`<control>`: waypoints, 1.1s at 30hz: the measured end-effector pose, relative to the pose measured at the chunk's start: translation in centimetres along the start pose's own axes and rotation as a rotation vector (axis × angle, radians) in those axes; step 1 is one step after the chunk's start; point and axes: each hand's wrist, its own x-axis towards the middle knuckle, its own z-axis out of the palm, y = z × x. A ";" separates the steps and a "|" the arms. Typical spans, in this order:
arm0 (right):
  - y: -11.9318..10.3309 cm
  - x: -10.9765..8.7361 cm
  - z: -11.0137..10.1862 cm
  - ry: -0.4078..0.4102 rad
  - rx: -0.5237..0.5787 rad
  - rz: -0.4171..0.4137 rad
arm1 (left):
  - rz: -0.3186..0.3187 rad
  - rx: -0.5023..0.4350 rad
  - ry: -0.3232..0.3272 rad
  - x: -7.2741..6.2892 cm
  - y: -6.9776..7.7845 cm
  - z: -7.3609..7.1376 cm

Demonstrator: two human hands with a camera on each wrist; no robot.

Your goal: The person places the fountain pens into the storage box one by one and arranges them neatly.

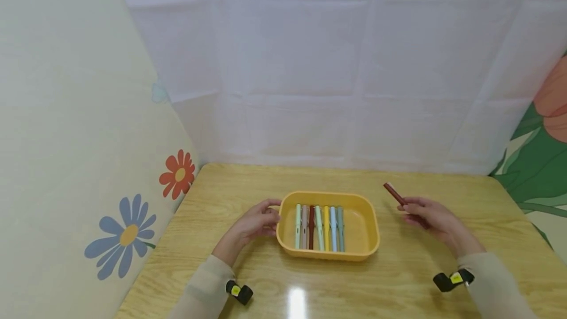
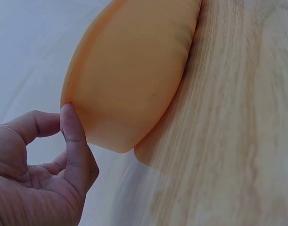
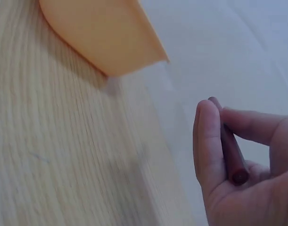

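Note:
A yellow plastic tray (image 1: 361,225) with a raised rim sits on the table. Inside lie several pens (image 1: 327,228) side by side, in green, grey-brown, dark red, yellow, blue and grey-teal. My left hand (image 1: 256,220) pinches the tray's left rim between thumb and finger; the left wrist view shows this hand (image 2: 49,160) at the edge of the tray wall (image 2: 129,61). To the tray's right, my right hand (image 1: 431,218) holds a dark red pen (image 1: 394,193) above the table. In the right wrist view, thumb and fingers grip that pen (image 3: 232,153), partly covering it.
The wood-grain table (image 1: 266,284) runs back to a white cloth (image 1: 292,87) hanging behind it. A wall with painted flowers (image 1: 128,235) stands on the left, another painted wall (image 1: 545,161) on the right. Black wrist cameras (image 1: 239,292) are strapped over the sleeves.

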 end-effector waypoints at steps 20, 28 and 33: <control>-0.1 0.0 3.5 -0.130 -0.133 -0.134 | 0.001 0.006 0.014 0.0 0.0 0.0; -0.1 -0.3 5.5 -0.088 -0.113 -0.071 | 0.007 -0.001 0.008 -0.1 -0.1 0.0; 0.2 -0.3 6.4 -0.068 -0.125 -0.044 | 0.008 0.004 0.011 -0.1 -0.1 0.0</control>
